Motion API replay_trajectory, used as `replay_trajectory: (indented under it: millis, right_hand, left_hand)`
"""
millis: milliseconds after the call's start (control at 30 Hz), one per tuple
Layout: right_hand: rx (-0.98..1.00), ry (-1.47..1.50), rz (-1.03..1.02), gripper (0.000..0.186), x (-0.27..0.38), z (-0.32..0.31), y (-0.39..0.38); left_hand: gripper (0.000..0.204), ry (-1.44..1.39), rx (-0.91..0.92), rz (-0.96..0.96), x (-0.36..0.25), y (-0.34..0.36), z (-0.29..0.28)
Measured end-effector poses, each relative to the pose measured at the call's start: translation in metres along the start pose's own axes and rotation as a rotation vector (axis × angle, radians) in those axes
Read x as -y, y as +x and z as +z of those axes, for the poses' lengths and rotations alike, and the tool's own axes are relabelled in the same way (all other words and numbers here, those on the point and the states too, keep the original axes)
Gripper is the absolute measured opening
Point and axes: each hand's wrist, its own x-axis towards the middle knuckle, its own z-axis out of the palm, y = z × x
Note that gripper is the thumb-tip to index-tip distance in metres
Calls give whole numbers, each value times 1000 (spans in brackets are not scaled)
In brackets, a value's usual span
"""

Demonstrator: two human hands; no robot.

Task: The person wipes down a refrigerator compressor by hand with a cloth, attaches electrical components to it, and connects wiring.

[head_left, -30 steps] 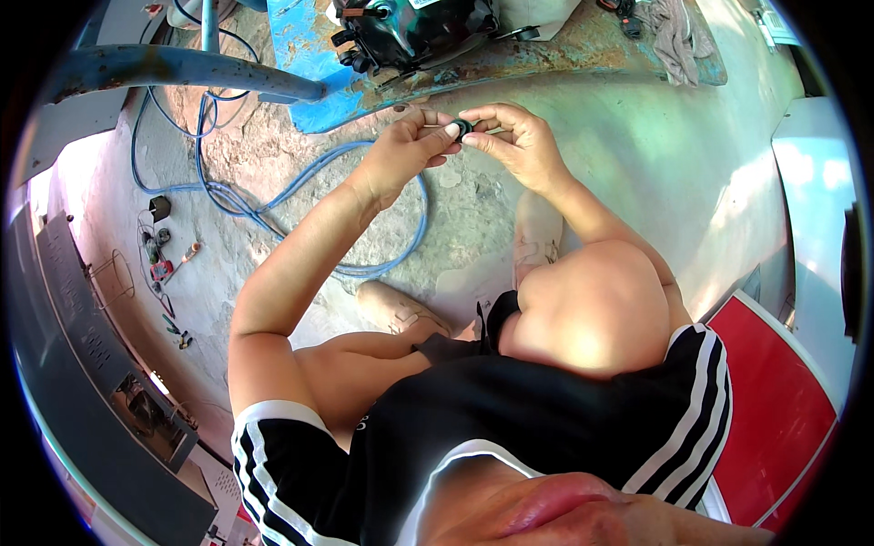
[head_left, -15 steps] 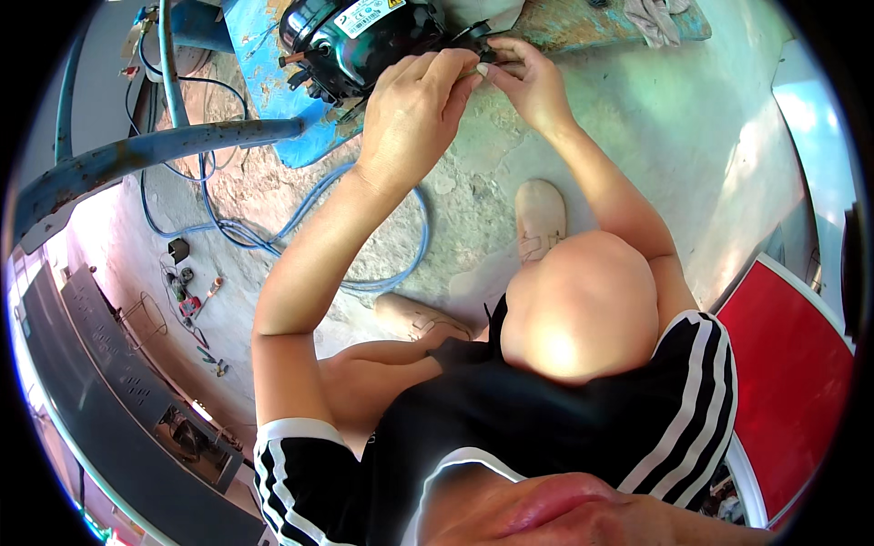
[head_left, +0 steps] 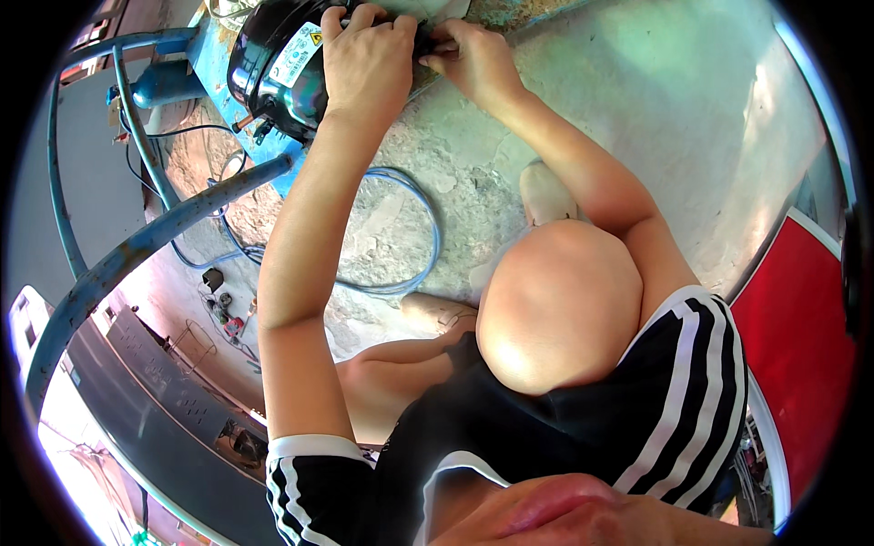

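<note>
A black, rounded refrigeration compressor (head_left: 273, 88) with a pale label and a short copper stub lies on a worn blue board (head_left: 217, 53) at the top. My left hand (head_left: 369, 68) grips its upper right part, with bent fingers hooked over the casing. Close by on the right, my right hand (head_left: 475, 64) has its thumb and fingertips pinched together at a small dark part on the compressor's side. What lies between those fingertips is too small to make out.
Blue metal tubing (head_left: 182, 214) curves along the left, with a blue cylinder (head_left: 168, 84) behind it. A coiled blue hose (head_left: 435, 227) lies on the rough floor below the compressor. Small tools (head_left: 234, 326) lie at lower left; a red panel (head_left: 801, 355) stands at right.
My left hand has moved away from my right fingertips and now grips over the compressor's casing. The right hand stays pinched at its side. The view has shifted.
</note>
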Motion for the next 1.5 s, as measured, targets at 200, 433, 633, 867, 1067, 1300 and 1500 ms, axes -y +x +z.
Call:
replay_trajectory:
  millis: [200, 433, 633, 867, 1067, 1300, 1500]
  right_hand:
    - [28, -123, -22, 24, 10, -3, -1]
    - [14, -11, -37, 25, 7, -2, -2]
    - [40, 104, 47, 22, 7, -2, -1]
    - [195, 356, 282, 37, 11, -8, 1]
    - [340, 374, 389, 34, 14, -19, 6]
    - [269, 671, 614, 28, 13, -14, -4]
    - [190, 894, 749, 26, 12, -6, -8]
  left_hand:
    - [12, -5, 21, -21, 3, -3, 7]
    - [15, -102, -36, -80, 0, -13, 2]
    - [24, -203, -18, -134, 0, -14, -2]
    - [26, -269, -13, -185, 0, -21, -5]
    - [27, -319, -58, -203, 0, -26, -6]
    - [27, -330, -97, -223, -2, -31, -7]
    - [30, -328, -131, -246, 0, -32, -7]
